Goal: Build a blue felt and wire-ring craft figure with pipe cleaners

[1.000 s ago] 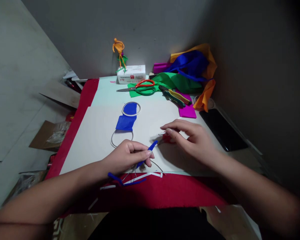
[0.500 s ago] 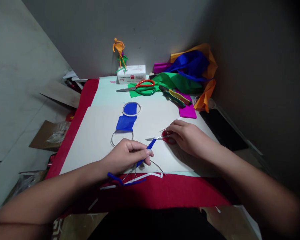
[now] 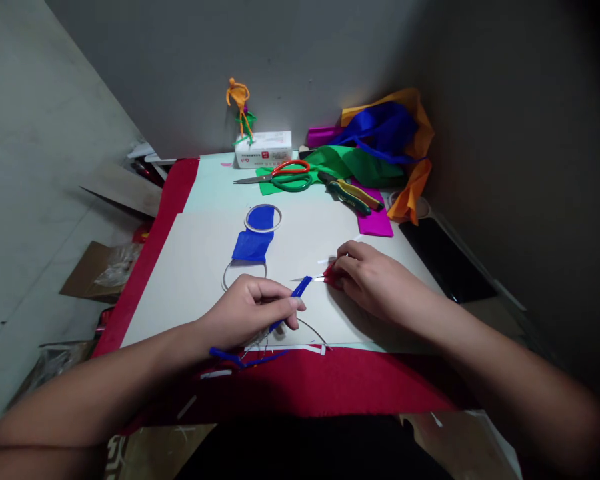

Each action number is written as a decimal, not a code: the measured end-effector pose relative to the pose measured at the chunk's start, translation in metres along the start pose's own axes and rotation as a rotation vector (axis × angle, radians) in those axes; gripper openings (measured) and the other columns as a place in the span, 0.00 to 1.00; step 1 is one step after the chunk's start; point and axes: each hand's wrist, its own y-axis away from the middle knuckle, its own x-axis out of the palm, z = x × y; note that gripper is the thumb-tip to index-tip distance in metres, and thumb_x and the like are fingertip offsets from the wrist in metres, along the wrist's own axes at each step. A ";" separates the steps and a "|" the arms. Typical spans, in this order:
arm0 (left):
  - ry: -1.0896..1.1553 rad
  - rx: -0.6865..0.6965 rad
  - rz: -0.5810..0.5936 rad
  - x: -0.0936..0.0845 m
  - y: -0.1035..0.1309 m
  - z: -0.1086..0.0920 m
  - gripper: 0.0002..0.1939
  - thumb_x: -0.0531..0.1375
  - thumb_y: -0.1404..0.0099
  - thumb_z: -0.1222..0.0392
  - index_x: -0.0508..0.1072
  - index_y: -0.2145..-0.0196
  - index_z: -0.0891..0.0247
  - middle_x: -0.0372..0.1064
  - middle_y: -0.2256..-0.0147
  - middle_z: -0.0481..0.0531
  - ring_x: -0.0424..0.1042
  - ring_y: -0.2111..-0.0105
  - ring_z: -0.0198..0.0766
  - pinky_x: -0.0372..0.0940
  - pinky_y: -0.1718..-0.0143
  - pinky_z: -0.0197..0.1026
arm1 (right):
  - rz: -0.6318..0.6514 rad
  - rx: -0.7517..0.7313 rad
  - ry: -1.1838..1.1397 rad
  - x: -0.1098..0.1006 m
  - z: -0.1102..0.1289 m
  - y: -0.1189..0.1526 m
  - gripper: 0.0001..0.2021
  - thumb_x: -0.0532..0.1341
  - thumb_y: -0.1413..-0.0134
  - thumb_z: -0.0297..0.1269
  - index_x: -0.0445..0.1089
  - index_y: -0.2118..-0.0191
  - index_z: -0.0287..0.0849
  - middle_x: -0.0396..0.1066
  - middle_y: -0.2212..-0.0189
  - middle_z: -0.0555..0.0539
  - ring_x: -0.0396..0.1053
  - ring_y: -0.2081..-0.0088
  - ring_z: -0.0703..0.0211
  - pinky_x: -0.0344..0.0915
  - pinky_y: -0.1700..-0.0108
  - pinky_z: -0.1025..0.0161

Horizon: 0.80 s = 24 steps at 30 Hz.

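Observation:
My left hand [image 3: 260, 308] pinches a blue wrapped strip [image 3: 301, 287], whose tip points up and to the right. Thin wires and a bent blue piece [image 3: 240, 360] hang below that hand. Small red-handled scissors [image 3: 329, 277] are in my right hand [image 3: 363, 270], fingers closed around the handles. Their blades point left and meet the tip of the blue strip. Beyond my left hand lie a blue cloth piece [image 3: 253, 246], a white ring [image 3: 280, 218] on blue material, and another ring [image 3: 225, 275] partly hidden by the hand.
Large scissors [image 3: 254, 179] and pliers [image 3: 349, 195] lie farther back. An orange and green figure [image 3: 239, 100] stands on a white box [image 3: 264, 157]. Coloured cloth [image 3: 380, 127] is piled at back right, near a black phone [image 3: 445, 259]. Red cloth [image 3: 355, 383] borders the front.
The scissor blades have closed together at the strip's tip. My left hand and the strip have shifted slightly left, and the hanging blue piece has swung a little left.

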 end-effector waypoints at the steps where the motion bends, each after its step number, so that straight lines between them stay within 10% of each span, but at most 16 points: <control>1: -0.001 0.002 -0.003 0.000 0.000 0.000 0.12 0.60 0.40 0.56 0.76 0.74 0.67 0.75 0.75 0.53 0.72 0.67 0.37 0.65 0.61 0.39 | 0.010 0.007 0.008 0.000 0.001 0.000 0.10 0.54 0.46 0.25 0.71 0.62 0.34 0.67 0.62 0.39 0.66 0.62 0.56 0.62 0.60 0.63; 10: -0.046 0.006 -0.066 -0.003 0.003 -0.004 0.10 0.61 0.41 0.58 0.75 0.76 0.67 0.73 0.78 0.51 0.67 0.78 0.31 0.62 0.74 0.34 | -0.139 0.011 0.137 0.002 0.000 0.002 0.10 0.55 0.44 0.31 0.73 0.64 0.37 0.66 0.60 0.37 0.62 0.60 0.49 0.59 0.63 0.58; 14: -0.085 0.018 -0.089 -0.005 0.006 -0.004 0.11 0.61 0.42 0.57 0.75 0.76 0.67 0.73 0.78 0.52 0.67 0.80 0.31 0.61 0.77 0.33 | -0.281 0.112 -0.192 -0.007 0.000 0.001 0.09 0.57 0.45 0.37 0.72 0.69 0.39 0.65 0.67 0.41 0.61 0.65 0.55 0.57 0.66 0.60; 19: -0.131 0.039 -0.101 -0.008 0.012 -0.007 0.11 0.61 0.42 0.57 0.74 0.77 0.68 0.74 0.79 0.53 0.68 0.80 0.32 0.61 0.79 0.33 | 0.167 0.147 -0.994 -0.016 0.007 0.003 0.14 0.56 0.45 0.44 0.63 0.75 0.39 0.59 0.79 0.52 0.55 0.76 0.66 0.52 0.74 0.67; 24: -0.214 0.111 -0.101 -0.012 0.012 -0.010 0.13 0.60 0.41 0.58 0.73 0.79 0.68 0.73 0.79 0.53 0.70 0.79 0.34 0.64 0.76 0.34 | 0.507 -0.108 -1.045 -0.020 0.013 0.009 0.13 0.59 0.46 0.44 0.61 0.73 0.39 0.55 0.78 0.54 0.51 0.75 0.68 0.50 0.73 0.69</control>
